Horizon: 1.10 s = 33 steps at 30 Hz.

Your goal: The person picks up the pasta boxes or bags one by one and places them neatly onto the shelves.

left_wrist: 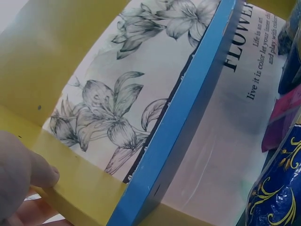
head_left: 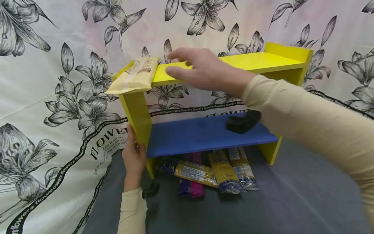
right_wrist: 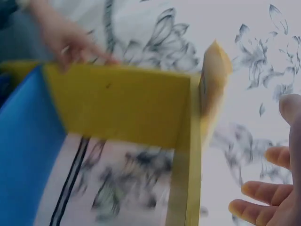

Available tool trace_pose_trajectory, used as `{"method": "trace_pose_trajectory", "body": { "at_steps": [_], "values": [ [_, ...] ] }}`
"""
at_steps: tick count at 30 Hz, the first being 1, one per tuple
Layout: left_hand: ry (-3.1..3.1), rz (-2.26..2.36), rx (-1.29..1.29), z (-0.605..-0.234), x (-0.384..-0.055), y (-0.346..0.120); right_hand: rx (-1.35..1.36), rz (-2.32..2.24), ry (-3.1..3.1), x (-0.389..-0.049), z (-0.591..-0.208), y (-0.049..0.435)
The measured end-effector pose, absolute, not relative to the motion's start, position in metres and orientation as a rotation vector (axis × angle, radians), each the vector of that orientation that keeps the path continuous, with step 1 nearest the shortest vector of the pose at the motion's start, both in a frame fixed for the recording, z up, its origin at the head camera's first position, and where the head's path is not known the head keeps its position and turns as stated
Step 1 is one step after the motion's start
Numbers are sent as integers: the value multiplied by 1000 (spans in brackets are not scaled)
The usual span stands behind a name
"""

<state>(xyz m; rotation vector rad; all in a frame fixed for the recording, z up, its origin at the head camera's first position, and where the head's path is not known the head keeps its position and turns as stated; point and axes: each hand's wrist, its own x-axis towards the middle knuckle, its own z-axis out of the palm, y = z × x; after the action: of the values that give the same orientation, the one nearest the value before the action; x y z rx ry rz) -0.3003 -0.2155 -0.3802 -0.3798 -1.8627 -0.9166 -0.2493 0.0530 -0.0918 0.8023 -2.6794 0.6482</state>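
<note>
A yellow shelf unit (head_left: 137,117) with a blue middle board (head_left: 204,133) stands on the grey surface. My left hand (head_left: 133,159) holds the front edge of its left side panel, thumb (left_wrist: 44,172) on one face and fingers wrapped past the edge. A flat cream packet (head_left: 135,76) lies on the left end of the yellow top board (head_left: 248,61), overhanging its front. My right hand (head_left: 201,70) is in the air in front of the top board, right of the packet, its fingers (right_wrist: 268,190) apart and holding nothing.
Under the blue board, several plastic-wrapped packs lie on the grey surface (head_left: 292,201): a gold pack (head_left: 223,172), another gold one (head_left: 197,174) lying crosswise, and a magenta and blue pack (head_left: 191,188). A flower-print cloth (head_left: 73,26) hangs behind.
</note>
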Motion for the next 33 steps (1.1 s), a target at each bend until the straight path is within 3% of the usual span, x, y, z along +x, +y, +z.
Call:
{"method": "trace_pose_trajectory", "body": {
  "at_steps": [5, 15, 23, 33],
  "values": [
    [-1886, -915, -341, -378, -302, -216, 651, 636, -2646, -230, -108, 132],
    [-1894, -884, -303, -379, -302, -216, 347, 547, -2833, -226, -180, 256],
    [-1904, -917, -307, -380, -301, -214, 371, 618, -2892, -230, -253, 295],
    [-1898, -933, -323, -381, -302, -216, 441, 767, -3052, -234, -346, 293]
  ]
}}
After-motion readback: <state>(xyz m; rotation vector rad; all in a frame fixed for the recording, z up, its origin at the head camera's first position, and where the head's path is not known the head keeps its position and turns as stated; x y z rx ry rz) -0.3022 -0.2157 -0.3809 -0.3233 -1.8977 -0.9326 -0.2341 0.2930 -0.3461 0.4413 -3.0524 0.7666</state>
